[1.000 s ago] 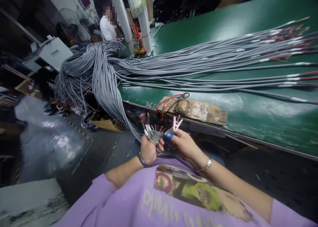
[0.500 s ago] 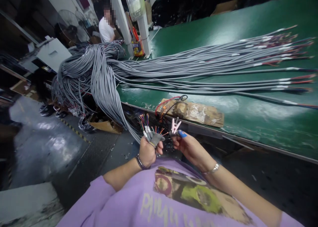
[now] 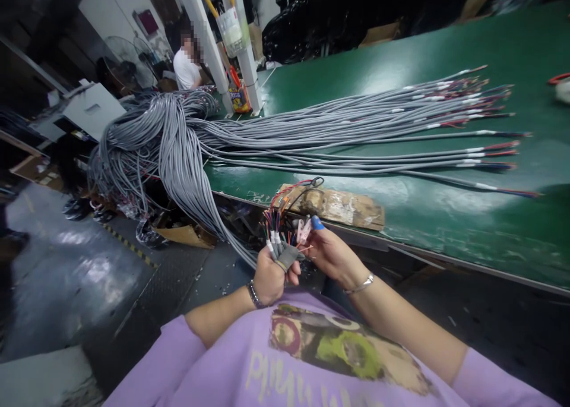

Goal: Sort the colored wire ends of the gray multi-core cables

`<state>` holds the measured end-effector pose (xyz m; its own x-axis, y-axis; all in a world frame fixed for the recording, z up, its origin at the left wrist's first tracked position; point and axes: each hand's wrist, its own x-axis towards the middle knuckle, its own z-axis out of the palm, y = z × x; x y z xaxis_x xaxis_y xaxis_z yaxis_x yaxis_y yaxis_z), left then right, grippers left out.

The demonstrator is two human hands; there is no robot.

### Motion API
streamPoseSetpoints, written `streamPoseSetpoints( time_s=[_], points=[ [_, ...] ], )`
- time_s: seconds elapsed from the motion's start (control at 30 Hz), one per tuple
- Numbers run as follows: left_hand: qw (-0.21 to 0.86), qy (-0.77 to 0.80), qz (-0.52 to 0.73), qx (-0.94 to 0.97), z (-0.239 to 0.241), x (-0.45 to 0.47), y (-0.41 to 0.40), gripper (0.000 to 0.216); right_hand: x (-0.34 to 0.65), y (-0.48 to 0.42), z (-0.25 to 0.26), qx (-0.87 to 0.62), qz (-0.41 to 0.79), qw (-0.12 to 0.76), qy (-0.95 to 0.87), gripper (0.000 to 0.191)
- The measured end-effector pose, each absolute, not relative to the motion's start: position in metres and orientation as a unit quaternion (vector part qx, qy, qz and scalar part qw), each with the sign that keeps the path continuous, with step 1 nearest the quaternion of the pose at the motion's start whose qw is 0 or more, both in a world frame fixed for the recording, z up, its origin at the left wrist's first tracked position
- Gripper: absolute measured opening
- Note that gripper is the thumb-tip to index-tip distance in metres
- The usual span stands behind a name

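Several grey multi-core cables (image 3: 273, 244) are gripped in my left hand (image 3: 269, 276), with white bands and fanned coloured wire ends standing above the fist. A grey covering wraps my left thumb. My right hand (image 3: 333, 251), with blue on the thumb tip, pinches a pale pink clip (image 3: 303, 231) close beside the wire ends. Whether the clip touches the wires I cannot tell. The held cables run down from a large grey cable bundle (image 3: 184, 148) draped over the table edge.
On the green table (image 3: 445, 229), long grey cables (image 3: 338, 122) stretch rightward to stripped ends. A worn wooden block (image 3: 351, 208) with red and black leads lies at the near edge. White posts (image 3: 247, 68) rise behind, and a person in white (image 3: 186, 68) is further back.
My right hand has moved left, bringing the pink clip closer to the wires in my left hand. The clip has tilted. The camera view has shifted to the right.
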<state>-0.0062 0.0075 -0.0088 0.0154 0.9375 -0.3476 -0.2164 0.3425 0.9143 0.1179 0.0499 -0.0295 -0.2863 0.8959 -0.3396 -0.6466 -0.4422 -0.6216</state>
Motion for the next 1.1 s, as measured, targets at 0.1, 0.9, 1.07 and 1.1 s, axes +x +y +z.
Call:
streamPoseSetpoints(
  time_s=[0.1,0.9,1.07,1.1],
  points=[
    [0.625,0.533,0.461,0.336,-0.008,-0.005,0.008,0.058,0.117,0.05,-0.029,-0.329,0.776,0.503,-0.192,0.037],
    [0.624,0.544,0.448,0.339,-0.014,-0.006,0.005,0.058,0.112,0.05,-0.038,-0.302,0.788,0.521,-0.131,0.032],
    [0.624,0.53,0.461,0.342,-0.014,-0.009,0.002,0.056,0.116,0.044,-0.036,-0.283,0.813,0.49,-0.136,0.044],
    [0.624,0.527,0.463,0.344,-0.015,-0.011,0.001,0.056,0.117,0.042,-0.035,-0.28,0.817,0.484,-0.141,0.045]
  ],
)
